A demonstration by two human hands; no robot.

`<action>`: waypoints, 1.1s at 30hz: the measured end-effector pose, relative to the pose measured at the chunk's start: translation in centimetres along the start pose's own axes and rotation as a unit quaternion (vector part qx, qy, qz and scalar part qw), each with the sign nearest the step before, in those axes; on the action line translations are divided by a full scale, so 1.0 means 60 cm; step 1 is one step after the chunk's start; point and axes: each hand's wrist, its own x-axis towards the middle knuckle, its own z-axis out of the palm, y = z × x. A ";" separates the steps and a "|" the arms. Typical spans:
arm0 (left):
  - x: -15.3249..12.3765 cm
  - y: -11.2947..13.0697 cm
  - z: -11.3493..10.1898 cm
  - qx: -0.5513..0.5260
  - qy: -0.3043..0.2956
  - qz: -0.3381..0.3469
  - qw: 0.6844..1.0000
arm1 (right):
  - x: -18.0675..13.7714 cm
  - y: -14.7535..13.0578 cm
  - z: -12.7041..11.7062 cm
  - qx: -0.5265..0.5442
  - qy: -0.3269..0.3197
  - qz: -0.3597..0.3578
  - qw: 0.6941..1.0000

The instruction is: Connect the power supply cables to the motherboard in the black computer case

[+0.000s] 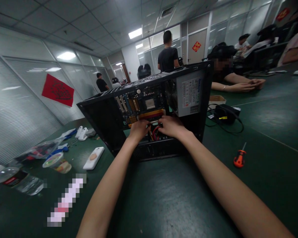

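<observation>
At the frame's centre, the open computer case (161, 152) stands on the green desk (149, 198). The left hand (139, 130) and right hand (172, 126) reach inside, at the lower edge of the motherboard (143, 101) (whether they grip anything, I cannot tell). An orange screwdriver (239, 159) lies at right, a white phone (93, 158) left of centre.

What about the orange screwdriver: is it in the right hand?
No, the screwdriver lies on the table; the right hand is in the computer case.
</observation>
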 end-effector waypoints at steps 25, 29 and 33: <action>0.002 0.004 -0.001 0.015 -0.009 -0.007 1.000 | 0.001 -0.005 0.005 -0.023 -0.014 -0.005 1.000; 0.002 0.007 -0.004 0.009 -0.004 -0.018 1.000 | 0.002 -0.005 0.007 -0.013 -0.015 -0.006 1.000; 0.007 0.005 -0.001 0.012 -0.032 -0.046 0.998 | 0.009 0.000 0.017 0.013 -0.015 -0.020 1.000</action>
